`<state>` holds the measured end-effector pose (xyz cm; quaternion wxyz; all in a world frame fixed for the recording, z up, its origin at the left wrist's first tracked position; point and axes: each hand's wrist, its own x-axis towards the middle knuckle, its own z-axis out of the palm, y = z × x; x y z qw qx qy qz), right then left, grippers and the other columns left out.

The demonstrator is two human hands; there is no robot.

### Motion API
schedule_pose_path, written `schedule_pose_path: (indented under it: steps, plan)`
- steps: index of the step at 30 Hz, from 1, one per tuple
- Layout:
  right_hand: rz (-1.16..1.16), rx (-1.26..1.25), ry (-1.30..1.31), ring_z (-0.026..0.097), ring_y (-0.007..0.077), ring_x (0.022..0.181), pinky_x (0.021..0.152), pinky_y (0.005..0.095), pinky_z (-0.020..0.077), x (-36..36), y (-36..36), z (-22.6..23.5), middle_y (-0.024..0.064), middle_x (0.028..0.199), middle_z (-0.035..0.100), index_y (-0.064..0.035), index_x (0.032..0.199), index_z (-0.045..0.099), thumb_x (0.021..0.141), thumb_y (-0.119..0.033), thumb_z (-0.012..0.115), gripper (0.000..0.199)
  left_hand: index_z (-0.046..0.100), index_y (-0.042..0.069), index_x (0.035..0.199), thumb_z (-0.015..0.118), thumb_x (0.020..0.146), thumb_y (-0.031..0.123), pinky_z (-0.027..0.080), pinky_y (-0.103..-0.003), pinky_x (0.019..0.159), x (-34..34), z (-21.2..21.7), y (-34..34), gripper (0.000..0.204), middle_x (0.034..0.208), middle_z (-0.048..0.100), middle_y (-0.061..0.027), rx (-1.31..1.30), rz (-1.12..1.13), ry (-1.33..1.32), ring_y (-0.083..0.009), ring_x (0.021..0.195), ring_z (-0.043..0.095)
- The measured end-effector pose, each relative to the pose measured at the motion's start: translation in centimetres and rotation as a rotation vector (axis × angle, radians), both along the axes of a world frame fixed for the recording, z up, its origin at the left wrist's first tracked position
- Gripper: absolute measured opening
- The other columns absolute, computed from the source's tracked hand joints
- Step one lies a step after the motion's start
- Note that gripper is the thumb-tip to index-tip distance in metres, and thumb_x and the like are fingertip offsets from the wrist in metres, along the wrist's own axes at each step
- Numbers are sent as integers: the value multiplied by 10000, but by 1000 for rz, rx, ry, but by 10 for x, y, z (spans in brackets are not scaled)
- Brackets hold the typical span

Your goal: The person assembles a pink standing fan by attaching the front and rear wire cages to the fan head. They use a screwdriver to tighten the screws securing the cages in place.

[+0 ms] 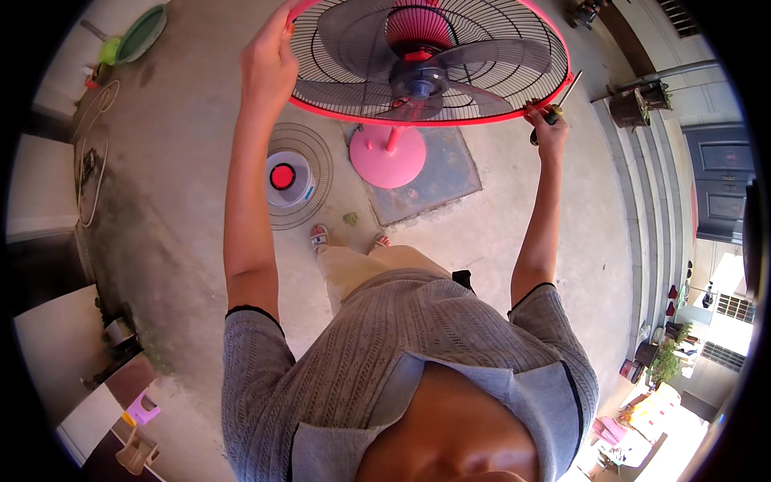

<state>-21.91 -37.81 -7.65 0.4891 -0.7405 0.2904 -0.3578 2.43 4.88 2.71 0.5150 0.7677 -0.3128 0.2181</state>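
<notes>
Two hands up at the fan (426, 64): my left hand (269, 60) grips its rim, my right hand (548, 128) clutches a screwdriver (556, 108); front grille (293, 177) already off, lying on the floor.

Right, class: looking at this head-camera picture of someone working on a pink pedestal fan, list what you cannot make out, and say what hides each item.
- Top of the fan guard: cut off by the picture's upper edge.
- Left hand fingertips: curled behind the guard's rim.
- Screwdriver handle: wrapped by the right hand; only the shaft shows.
- Fan pole: hidden behind the blades.
- Person's feet: partly covered by the trousers.
- Distant plants: too small and bent by the fisheye rim.
</notes>
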Motion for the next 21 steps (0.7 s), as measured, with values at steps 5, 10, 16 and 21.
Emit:
schedule_pose_path:
  steps: [5, 10, 16, 21]
  plan:
    - [34, 80, 28, 671, 221, 848, 747, 287, 566, 5, 11, 22, 162, 926, 661, 130, 1040, 533, 784, -17, 662, 322, 529, 120, 1297, 445, 923, -5, 484, -319, 827, 2, 6, 2, 404, 1040, 650, -175, 34, -23, -14, -243, 953, 649]
    - [18, 140, -24, 665, 252, 890, 767, 315, 573, 3, 2, 2, 192, 1031, 631, 143, 1085, 498, 808, -1, 614, 333, 509, 109, 1304, 488, 906, 14, 498, -357, 806, -1, 4, 6, 409, 1061, 638, -192, 62, -31, -25, -281, 949, 642]
    - [-47, 99, -138, 643, 258, 952, 805, 340, 570, 12, 19, 10, 214, 1079, 611, 111, 1198, 482, 828, 2, 616, 409, 483, 31, 1300, 555, 900, 89, 495, -409, 825, 4, 9, 5, 410, 1152, 609, -181, 62, -47, -262, -336, 979, 612]
    - [-195, 40, -84, 667, 222, 847, 746, 316, 564, 18, 33, 22, 166, 943, 659, 102, 1086, 549, 821, -2, 624, 294, 477, 27, 1300, 581, 880, 76, 504, -416, 800, 15, 12, 1, 435, 1187, 587, -194, -34, -182, -335, -357, 993, 599]
